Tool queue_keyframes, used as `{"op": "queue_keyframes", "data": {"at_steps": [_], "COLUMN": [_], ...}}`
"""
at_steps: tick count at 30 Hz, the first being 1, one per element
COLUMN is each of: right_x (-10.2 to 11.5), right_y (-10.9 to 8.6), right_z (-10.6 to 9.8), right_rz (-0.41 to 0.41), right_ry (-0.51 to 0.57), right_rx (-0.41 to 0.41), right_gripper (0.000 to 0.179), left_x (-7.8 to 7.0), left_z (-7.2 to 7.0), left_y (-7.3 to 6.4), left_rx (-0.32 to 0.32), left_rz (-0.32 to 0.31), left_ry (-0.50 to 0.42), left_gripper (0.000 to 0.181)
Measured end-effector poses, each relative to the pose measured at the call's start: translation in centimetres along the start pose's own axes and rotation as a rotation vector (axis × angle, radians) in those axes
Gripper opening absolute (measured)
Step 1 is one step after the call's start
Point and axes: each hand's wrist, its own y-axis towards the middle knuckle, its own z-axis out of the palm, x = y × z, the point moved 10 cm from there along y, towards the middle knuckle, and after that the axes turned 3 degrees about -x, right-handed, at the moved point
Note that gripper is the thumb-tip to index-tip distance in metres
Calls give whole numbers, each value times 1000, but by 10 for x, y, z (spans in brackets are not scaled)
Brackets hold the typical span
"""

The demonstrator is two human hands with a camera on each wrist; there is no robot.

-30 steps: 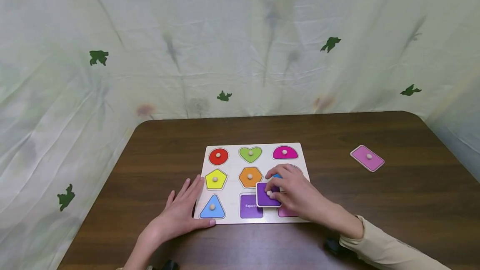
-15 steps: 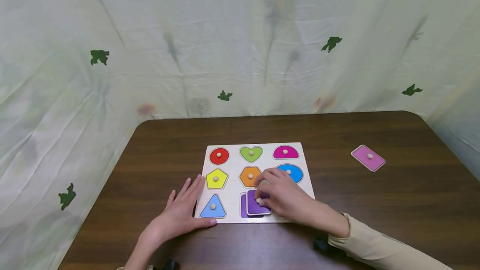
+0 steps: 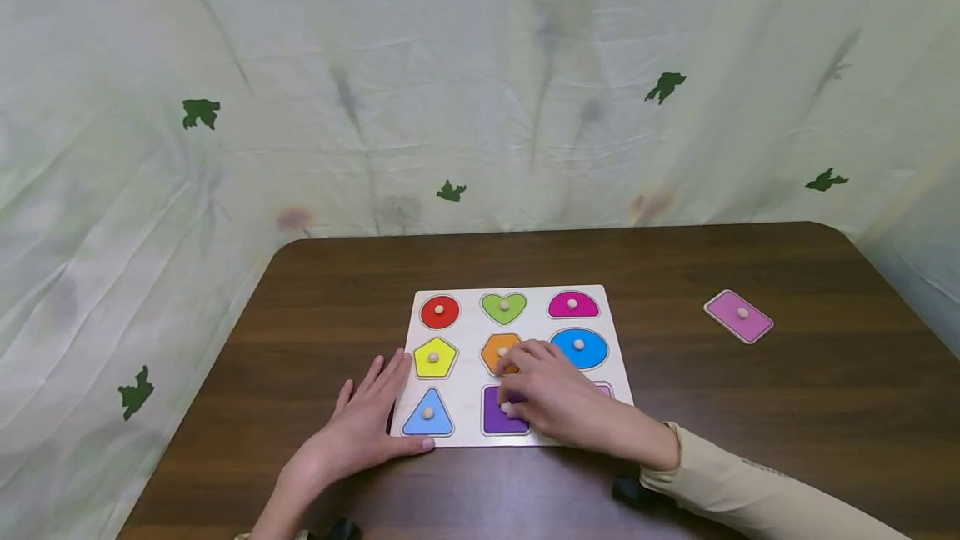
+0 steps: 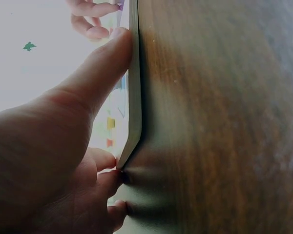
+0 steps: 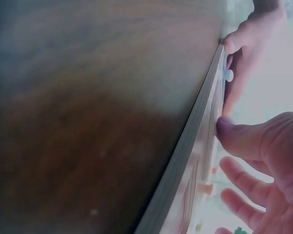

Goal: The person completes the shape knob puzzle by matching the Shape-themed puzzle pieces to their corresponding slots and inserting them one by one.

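Observation:
A white wooden knob puzzle board (image 3: 467,332) lies on the table, and colourful knobbed shapes fill most of its recesses. My right hand (image 3: 551,397) pinches the knob of the purple square piece (image 3: 492,422), which lies lined up with the square recess in the front row. Spread along the board's left side, my left hand (image 3: 356,423) has straight fingers, with its thumb (image 4: 110,51) on the near edge. A blue triangle (image 3: 427,423) sits between the two hands. The right hand mostly covers the front-right recess. Off the board lies a pink rectangle piece (image 3: 738,317).
The brown table (image 3: 337,273) runs back to a pale curtain (image 3: 480,90) with green leaf prints. Other seated pieces, such as the blue oval (image 3: 588,352) and orange hexagon (image 3: 491,348), have knobs standing up near the right hand.
My right hand has moved left with the purple square, from over the board's right part down onto the square recess, covering its label. The left hand has stayed in place.

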Motion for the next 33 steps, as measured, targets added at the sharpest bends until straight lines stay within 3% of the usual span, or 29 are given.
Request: {"op": "queue_keyframes", "data": {"at_steps": [21,28,33], "right_x": [1,-3,-14], "right_y": [3,-6,-22], "right_z": [0,-16,-37], "right_rz": [9,-7,-32], "right_ry": [-25,-23,-11], "right_rx": [43,-18,-119], "right_gripper": [10,14,16], "left_x": [0,-1,-2], "left_z": [-2,-1,-2], "left_y": [-1,-1,-2], "left_rx": [-9,-6,-4], "left_rz": [10,12,10], "left_ry": [7,1,-2], "left_gripper": [118,118,118]}}
